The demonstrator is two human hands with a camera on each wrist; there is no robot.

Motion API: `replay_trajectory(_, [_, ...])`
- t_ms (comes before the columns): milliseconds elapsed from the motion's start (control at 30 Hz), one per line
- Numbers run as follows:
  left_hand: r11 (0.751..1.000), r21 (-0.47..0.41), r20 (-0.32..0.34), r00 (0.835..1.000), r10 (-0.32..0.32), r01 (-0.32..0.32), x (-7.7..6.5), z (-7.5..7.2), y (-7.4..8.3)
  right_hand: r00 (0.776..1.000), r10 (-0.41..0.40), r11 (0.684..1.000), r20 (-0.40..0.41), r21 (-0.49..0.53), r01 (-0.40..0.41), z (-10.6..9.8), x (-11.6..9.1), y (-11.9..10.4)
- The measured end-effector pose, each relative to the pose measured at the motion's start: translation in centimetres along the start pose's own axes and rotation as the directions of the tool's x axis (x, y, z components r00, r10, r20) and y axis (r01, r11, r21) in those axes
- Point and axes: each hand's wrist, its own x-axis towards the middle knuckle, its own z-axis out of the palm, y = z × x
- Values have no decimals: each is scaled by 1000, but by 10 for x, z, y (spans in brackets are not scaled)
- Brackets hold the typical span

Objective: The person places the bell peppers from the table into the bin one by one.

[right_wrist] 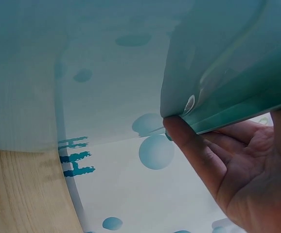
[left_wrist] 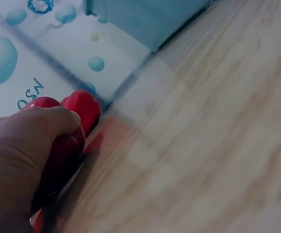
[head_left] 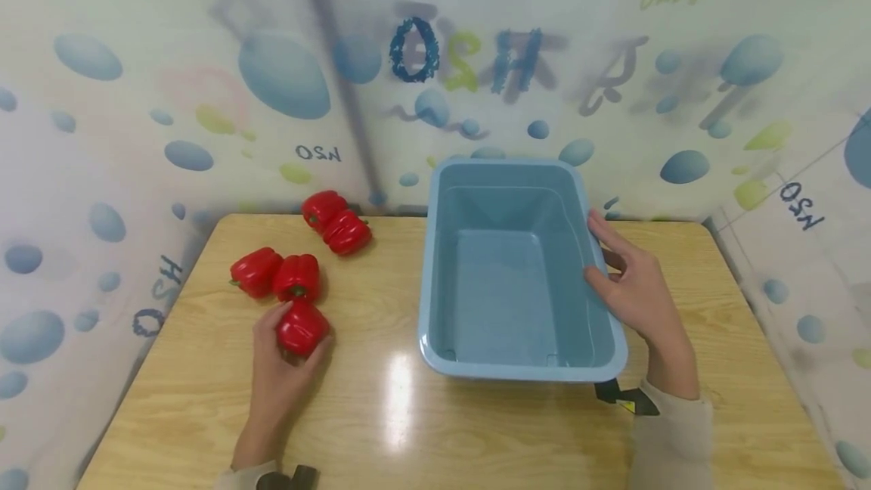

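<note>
At the left of the table my left hand (head_left: pixel 275 384) grips a red bell pepper (head_left: pixel 302 327), thumb on its right side and fingers on its left. That pepper touches another bell pepper (head_left: pixel 296 277), with a third one (head_left: pixel 256 272) beside it. In the left wrist view the thumb lies across the held red pepper (left_wrist: pixel 65 155). A blue plastic basin (head_left: pixel 524 374) with nothing in it stands right of centre. My right hand (head_left: pixel 640 297) pinches its right rim; the right wrist view shows the thumb against the basin wall (right_wrist: pixel 237 73). Whether the basin's base touches the table is hidden.
Two more red bell peppers (head_left: pixel 347 233) lie together near the table's back edge. Behind and at both sides rises a wall covering (head_left: pixel 381 142) printed with blue drops and letters. Bare wood table (head_left: pixel 367 308) lies between the peppers and the basin.
</note>
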Motion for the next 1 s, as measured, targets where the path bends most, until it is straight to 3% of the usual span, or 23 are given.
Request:
replay_trajectory(267, [997,-43,-35,997,68,-69,4,5,-3,1000,11,1000,-2,2,-11,-2,-1,2])
replay_trajectory(467, [996,-81,-37,999,19,-22,6,4,7,1000,7,1000,-5,11,-7,-1,-1,1])
replay_trajectory(667, [980,-199,-39,999,-27,18,14,5,28,1000,2,1000,-6,20,-2,-1,0,1])
replay_trajectory(1000, [913,-389,-53,992,114,-125,34,17,50,1000,-4,999,-23,39,5,1,1,3])
